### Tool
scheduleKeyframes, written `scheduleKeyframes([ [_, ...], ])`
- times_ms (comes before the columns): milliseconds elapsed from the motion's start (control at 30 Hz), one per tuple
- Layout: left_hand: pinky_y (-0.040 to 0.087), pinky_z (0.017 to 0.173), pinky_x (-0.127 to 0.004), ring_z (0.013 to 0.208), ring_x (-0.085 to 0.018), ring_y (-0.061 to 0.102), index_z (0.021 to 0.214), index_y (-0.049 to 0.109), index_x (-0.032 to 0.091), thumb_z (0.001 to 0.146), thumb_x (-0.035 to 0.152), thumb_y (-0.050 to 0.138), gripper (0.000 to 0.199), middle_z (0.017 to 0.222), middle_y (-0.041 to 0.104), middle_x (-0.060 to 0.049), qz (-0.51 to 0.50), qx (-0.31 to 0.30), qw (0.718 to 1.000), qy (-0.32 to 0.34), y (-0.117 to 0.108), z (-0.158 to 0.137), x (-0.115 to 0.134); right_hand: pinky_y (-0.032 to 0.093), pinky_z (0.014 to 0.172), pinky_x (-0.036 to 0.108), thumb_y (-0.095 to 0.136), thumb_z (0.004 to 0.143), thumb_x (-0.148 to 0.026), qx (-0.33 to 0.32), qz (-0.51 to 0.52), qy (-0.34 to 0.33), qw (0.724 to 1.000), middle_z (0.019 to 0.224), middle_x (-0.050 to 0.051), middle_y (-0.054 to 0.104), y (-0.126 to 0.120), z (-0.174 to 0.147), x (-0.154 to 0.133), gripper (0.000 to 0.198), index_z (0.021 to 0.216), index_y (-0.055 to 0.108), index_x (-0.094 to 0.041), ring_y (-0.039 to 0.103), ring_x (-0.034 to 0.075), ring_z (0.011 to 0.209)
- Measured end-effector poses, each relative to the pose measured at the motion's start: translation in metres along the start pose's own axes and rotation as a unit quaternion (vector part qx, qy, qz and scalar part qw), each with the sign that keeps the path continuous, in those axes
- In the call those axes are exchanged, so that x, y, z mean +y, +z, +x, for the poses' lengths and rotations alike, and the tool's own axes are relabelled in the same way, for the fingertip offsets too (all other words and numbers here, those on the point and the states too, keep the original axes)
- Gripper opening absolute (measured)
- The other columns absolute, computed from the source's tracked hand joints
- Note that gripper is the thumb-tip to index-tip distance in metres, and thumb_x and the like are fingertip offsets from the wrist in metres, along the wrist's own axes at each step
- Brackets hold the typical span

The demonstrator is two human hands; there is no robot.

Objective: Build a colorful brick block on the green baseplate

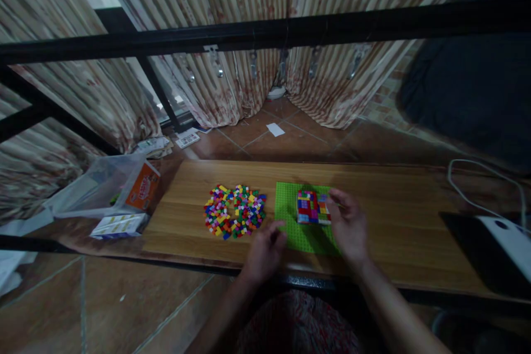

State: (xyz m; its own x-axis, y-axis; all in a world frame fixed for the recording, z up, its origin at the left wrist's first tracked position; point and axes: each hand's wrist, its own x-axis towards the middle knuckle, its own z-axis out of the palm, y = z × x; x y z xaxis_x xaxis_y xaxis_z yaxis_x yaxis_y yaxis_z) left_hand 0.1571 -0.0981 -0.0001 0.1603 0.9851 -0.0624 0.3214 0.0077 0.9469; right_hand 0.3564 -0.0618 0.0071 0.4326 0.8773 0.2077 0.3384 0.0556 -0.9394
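A block built of multicoloured toy bricks [307, 208] sits on a green studded baseplate [286, 199], towards its upper middle. My right hand [349, 227] is at the block's right side, thumb and fingers curled round that edge and covering part of it. My left hand [266, 249] hovers by the baseplate's left edge with its fingers bent inward. Whatever it may hold is hidden. To its upper left, a loose pile of small coloured bricks [244, 207] is spread on the wooden table [182, 204].
A clear plastic bin [103, 177] with an orange label and a white-and-yellow box [119, 225] stand left of the table. At the right end lie a black-and-white object [477, 249] and a white cable [485, 163]. A black metal bar [265, 35] crosses beyond the table.
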Motion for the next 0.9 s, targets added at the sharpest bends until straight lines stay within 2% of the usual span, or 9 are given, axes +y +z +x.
scheduleKeyframes([
  [67,0.049,0.075,-0.025,0.083,-0.015,0.062,0.106,0.065,0.017,0.087,0.027,0.051,0.026,0.094,0.068,-0.005,-0.007,0.013,1.000,0.003,-0.010,-0.009,-0.008,0.052,0.080,0.037,0.055,0.087,-0.045,-0.041,0.000,-0.035,0.999,0.106,0.009,0.068,0.005,-0.014,-0.016,0.032,0.106,0.065,-0.021,0.065,0.021,0.091],
  [133,0.049,0.080,-0.026,0.089,-0.016,0.063,0.103,0.065,0.016,0.088,0.026,0.050,0.023,0.098,0.069,-0.006,-0.009,0.024,1.000,-0.003,-0.019,-0.015,-0.013,0.052,0.081,0.034,0.052,0.090,-0.038,-0.116,-0.020,-0.075,0.990,0.105,0.007,0.068,0.016,-0.027,-0.031,0.025,0.105,0.065,-0.023,0.065,0.019,0.091],
  [200,0.049,0.079,-0.025,0.087,-0.016,0.063,0.102,0.065,0.016,0.088,0.026,0.049,0.023,0.096,0.070,-0.005,-0.004,0.037,0.999,-0.012,-0.024,-0.018,-0.016,0.051,0.081,0.033,0.047,0.092,-0.030,-0.188,-0.062,-0.120,0.973,0.101,0.006,0.068,0.032,-0.035,-0.041,0.023,0.103,0.066,-0.023,0.065,0.019,0.090],
  [267,0.049,0.075,-0.024,0.083,-0.015,0.062,0.101,0.064,0.015,0.088,0.026,0.049,0.022,0.091,0.069,-0.004,0.004,0.038,0.999,-0.016,-0.028,-0.018,-0.016,0.051,0.082,0.033,0.044,0.092,-0.023,-0.221,-0.101,-0.152,0.958,0.097,0.006,0.068,0.051,-0.038,-0.044,0.024,0.102,0.066,-0.022,0.064,0.019,0.090],
  [433,0.047,0.075,-0.023,0.082,-0.014,0.061,0.102,0.064,0.016,0.088,0.023,0.050,0.021,0.090,0.068,-0.004,0.024,0.009,1.000,0.010,-0.031,-0.019,-0.017,0.048,0.086,0.035,0.041,0.088,-0.012,-0.229,-0.222,-0.159,0.934,0.099,0.011,0.067,0.095,-0.021,-0.037,0.030,0.103,0.067,-0.017,0.063,0.022,0.092],
  [567,0.045,0.070,-0.022,0.075,-0.013,0.059,0.098,0.065,0.018,0.086,0.019,0.050,0.019,0.083,0.066,-0.002,0.033,-0.002,0.999,0.029,-0.031,-0.021,-0.022,0.045,0.089,0.033,0.045,0.087,-0.011,-0.268,-0.299,-0.155,0.902,0.102,0.011,0.066,0.117,-0.005,-0.031,0.030,0.106,0.068,-0.016,0.061,0.022,0.096],
  [733,0.043,0.067,-0.021,0.070,-0.012,0.055,0.093,0.063,0.017,0.086,0.018,0.050,0.015,0.077,0.061,-0.001,0.035,-0.007,0.999,0.039,-0.031,-0.021,-0.023,0.044,0.089,0.030,0.051,0.087,-0.014,-0.310,-0.326,-0.155,0.879,0.103,0.011,0.065,0.130,0.003,-0.026,0.025,0.103,0.069,-0.017,0.060,0.021,0.096],
  [900,0.042,0.068,-0.021,0.070,-0.011,0.054,0.091,0.061,0.017,0.084,0.015,0.049,0.014,0.076,0.061,0.000,0.027,-0.019,0.998,0.048,-0.032,-0.020,-0.022,0.043,0.087,0.030,0.054,0.085,-0.016,-0.294,-0.319,-0.137,0.890,0.097,0.009,0.065,0.132,0.002,-0.021,0.014,0.090,0.068,-0.018,0.060,0.020,0.093],
])
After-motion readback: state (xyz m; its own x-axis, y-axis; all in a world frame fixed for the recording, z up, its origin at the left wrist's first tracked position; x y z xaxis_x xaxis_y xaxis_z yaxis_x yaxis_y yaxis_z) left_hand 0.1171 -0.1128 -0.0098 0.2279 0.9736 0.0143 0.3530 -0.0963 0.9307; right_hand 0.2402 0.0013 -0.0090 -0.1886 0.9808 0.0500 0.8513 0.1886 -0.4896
